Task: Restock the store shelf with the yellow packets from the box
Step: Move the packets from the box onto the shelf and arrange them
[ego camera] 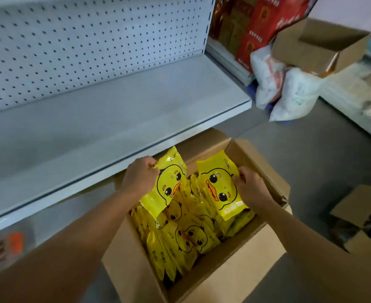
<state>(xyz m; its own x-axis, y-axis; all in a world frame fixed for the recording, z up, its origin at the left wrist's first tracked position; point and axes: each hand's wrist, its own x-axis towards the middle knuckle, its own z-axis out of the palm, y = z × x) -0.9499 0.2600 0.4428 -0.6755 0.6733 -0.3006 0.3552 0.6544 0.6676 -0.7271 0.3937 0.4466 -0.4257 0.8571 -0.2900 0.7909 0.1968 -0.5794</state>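
An open cardboard box (204, 278) sits nearest on the floor, filled with upright yellow packets (186, 239) bearing a duck face. Above the box, the left hand (139, 178) pinches one lifted packet (167, 184) by its edge, and the right hand (251, 188) grips a second lifted packet (219, 186) at its side. Beyond the hands, the grey shelf (106, 119) lies bare before a pegboard back panel (88, 40), with red boxes (261, 25) and white bags (289, 90) at far right
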